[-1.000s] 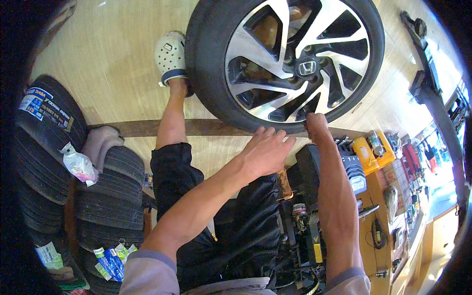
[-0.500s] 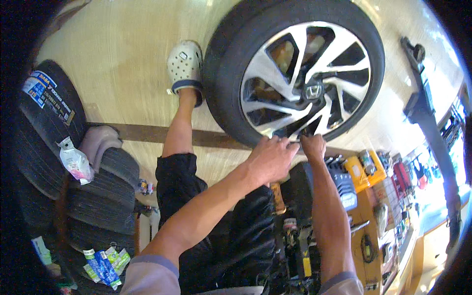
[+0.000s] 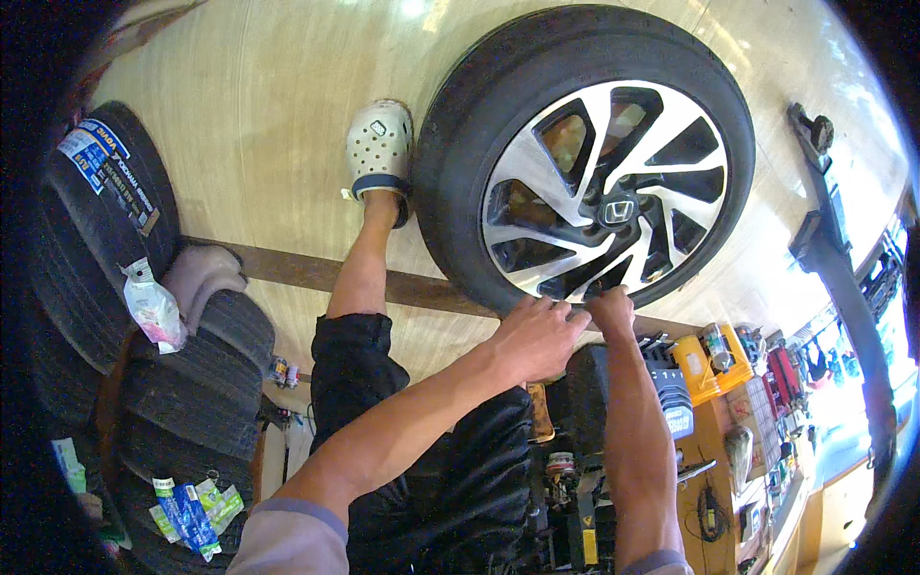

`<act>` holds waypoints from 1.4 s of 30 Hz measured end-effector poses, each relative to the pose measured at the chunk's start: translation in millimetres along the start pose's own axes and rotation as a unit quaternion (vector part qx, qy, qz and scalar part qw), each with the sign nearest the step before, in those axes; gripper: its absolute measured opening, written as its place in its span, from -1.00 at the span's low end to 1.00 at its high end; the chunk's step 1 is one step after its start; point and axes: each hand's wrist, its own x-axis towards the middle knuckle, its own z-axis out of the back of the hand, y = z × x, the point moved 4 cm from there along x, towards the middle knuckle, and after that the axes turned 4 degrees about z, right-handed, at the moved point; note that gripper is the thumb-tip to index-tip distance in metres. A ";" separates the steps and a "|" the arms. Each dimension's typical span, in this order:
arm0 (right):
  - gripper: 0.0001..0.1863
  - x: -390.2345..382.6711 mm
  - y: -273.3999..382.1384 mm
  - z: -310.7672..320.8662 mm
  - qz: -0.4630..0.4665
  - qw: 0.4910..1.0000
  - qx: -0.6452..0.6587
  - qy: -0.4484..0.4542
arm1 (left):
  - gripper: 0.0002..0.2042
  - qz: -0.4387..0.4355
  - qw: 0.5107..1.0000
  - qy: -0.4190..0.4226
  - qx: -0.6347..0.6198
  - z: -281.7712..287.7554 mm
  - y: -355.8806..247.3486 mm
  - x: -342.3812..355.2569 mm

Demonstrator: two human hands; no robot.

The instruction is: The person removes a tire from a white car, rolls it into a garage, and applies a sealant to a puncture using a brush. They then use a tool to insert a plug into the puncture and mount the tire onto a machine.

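Both our hands are on the wheel, upright on the floor beside our shoe. Left hand curled over the tyre's near edge, right hand gripping the rim there. Hands nearly touching. Tyre stack well left.

1. Matt black rubber on the tyre, smooth at the sidewall.
2. Glossy machined metal with black painted pockets on the alloy rim.
3. Pale, smooth, faintly shiny floor, crossed by a dull brown wooden strip.
4. Matt off-white perforated foam-like plastic on the clog.
5. Dusty, ribbed black rubber on the stacked tyres, with glossy paper labels.
6. Crinkled, slightly shiny black cloth on the trousers.
7. Bright glossy yellow plastic on the case.
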 end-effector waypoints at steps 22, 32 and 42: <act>-0.51 -23.9 23.6 9.5 -0.067 0.997 -0.026 -0.022 | -0.56 0.023 0.998 0.057 0.007 1.5 5.7 -0.6; -0.55 -23.2 26.7 15.0 -0.083 0.996 0.015 0.010 | -0.57 0.029 0.998 0.046 0.026 -5.0 9.7 -0.3; -0.58 -14.8 0.6 4.7 -0.052 0.997 0.044 -0.043 | -0.57 0.008 1.000 0.016 0.021 -9.0 7.5 3.5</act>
